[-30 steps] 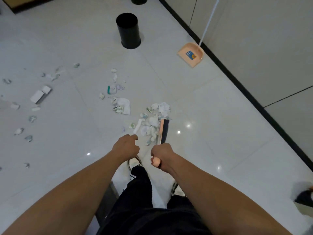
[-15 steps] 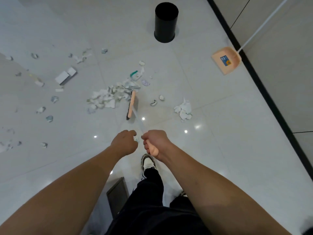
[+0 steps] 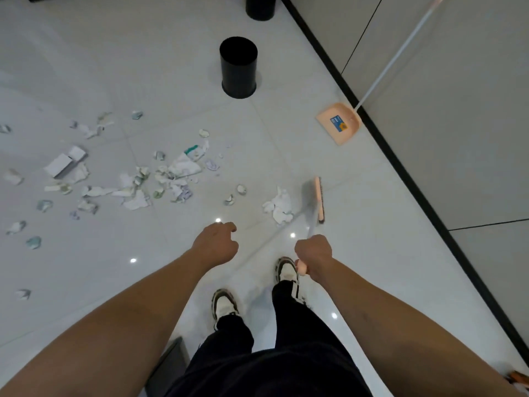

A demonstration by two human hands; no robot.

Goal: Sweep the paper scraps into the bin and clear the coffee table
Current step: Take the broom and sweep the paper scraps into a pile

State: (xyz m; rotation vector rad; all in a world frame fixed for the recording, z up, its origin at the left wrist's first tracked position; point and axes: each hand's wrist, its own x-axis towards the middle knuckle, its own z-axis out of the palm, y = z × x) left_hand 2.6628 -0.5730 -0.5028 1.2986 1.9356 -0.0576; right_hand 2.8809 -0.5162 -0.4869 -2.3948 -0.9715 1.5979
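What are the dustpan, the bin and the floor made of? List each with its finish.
Dustpan: likely plastic, matte peach, moulded in one piece with a printed label.
Bin: black, smooth, dull sheen; plastic or painted metal, cannot tell.
Floor: glossy pale tiles, probably ceramic; grout lines and mirrored light spots.

We see a glossy pale tiled floor (image 3: 357, 253) with small bright ceiling reflections on it. Along the right runs a grey panelled wall (image 3: 458, 138) edged by a black skirting strip (image 3: 400, 170). Our two sneakers (image 3: 224, 306), white with dark trim, stand on the tiles below black trousers (image 3: 286, 353). A dark flat object (image 3: 169, 365) sits at the bottom edge, just left of the legs.
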